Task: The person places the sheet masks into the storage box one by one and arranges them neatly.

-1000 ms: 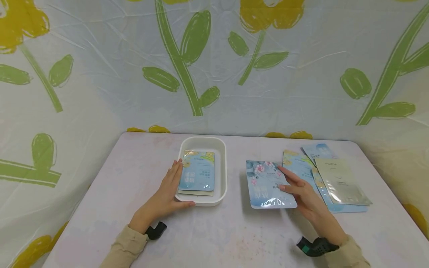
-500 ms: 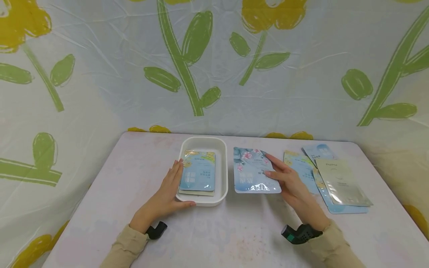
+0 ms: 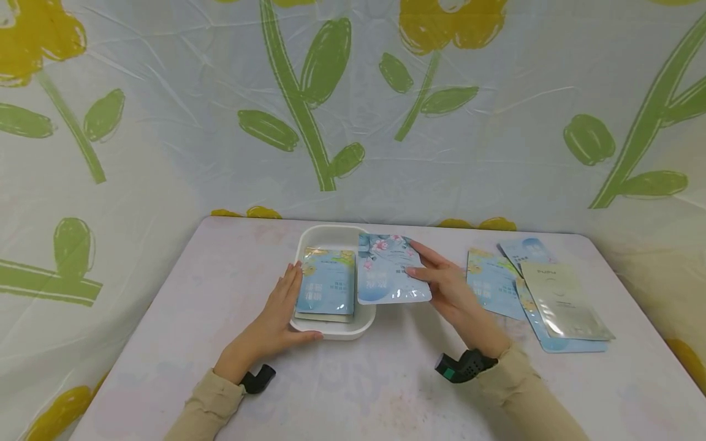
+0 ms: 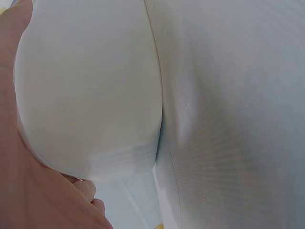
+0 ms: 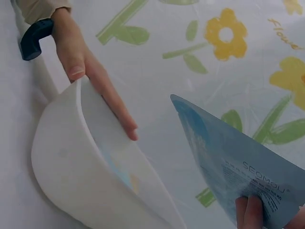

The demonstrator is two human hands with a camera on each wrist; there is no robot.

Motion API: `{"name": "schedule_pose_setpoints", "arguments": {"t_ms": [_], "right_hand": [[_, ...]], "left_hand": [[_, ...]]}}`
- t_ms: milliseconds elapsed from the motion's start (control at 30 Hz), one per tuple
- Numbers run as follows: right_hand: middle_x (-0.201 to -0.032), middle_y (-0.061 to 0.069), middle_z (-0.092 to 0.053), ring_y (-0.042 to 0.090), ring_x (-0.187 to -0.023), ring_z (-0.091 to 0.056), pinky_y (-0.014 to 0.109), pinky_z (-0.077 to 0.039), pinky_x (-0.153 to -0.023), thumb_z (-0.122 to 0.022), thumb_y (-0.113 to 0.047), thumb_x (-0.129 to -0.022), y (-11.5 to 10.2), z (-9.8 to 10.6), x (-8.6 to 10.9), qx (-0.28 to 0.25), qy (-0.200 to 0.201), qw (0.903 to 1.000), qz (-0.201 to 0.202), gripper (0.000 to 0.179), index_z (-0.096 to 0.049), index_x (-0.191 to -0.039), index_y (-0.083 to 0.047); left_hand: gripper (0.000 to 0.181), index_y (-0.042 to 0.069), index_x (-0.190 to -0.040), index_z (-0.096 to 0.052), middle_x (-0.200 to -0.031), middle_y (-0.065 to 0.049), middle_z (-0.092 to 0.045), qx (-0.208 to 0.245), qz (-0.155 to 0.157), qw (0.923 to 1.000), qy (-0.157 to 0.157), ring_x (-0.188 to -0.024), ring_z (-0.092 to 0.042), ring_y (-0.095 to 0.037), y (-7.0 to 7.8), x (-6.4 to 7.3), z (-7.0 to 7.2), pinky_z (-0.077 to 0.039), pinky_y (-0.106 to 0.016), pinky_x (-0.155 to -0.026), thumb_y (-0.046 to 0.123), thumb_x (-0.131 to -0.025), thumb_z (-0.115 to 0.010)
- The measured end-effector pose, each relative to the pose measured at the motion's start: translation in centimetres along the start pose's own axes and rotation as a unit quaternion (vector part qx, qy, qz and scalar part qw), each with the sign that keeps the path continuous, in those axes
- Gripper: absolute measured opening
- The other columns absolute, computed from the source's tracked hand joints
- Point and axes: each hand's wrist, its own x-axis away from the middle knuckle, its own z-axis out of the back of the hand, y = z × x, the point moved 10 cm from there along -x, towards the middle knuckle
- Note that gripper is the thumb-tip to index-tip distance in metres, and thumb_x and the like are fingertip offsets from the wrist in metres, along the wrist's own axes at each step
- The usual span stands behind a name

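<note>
A white plastic tray (image 3: 337,334) stands on the table, holding a blue sheet mask packet (image 3: 326,286) with yellow flowers on top of a pale one. My left hand (image 3: 270,321) rests against the tray's left side and near corner, fingers straight along the rim and thumb stretched across the front. My right hand (image 3: 453,293) pinches a blue sheet mask packet (image 3: 383,272) with pink flowers by its right edge. That packet hangs above the tray's right rim, apart from it in the right wrist view, where the packet's back (image 5: 228,162) shows.
To the right lie a silver-beige packet (image 3: 562,300), a blue packet with yellow flowers (image 3: 493,282) and other blue packets, partly overlapping. A flower-printed cloth (image 3: 469,165) rises behind the table (image 3: 353,392). Each wrist wears a black camera.
My right hand has carried the pink-flowered packet leftward and farther from me, from beside the loose packets to over the tray's right rim. The left hand and tray have stayed put.
</note>
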Motion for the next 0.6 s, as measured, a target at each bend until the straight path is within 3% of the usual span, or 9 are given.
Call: {"name": "schedule_pose_setpoints", "arguments": {"t_ms": [600], "right_hand": [[-0.154,0.01,-0.04,0.025,-0.124,-0.049,0.021,-0.054,-0.087,-0.061,0.013,-0.089,1.3,-5.0,-4.9,0.046,0.017,0.9987,0.014,0.069,-0.039,-0.152,-0.006]], "left_hand": [[0.128,0.003,-0.158,0.002,-0.167,-0.008,0.005,-0.005,-0.016,0.9998,0.009,-0.152,0.01,-0.023,0.4,0.0,0.3,-0.006,-0.051,-0.122,0.064,-0.077,-0.075]]}}
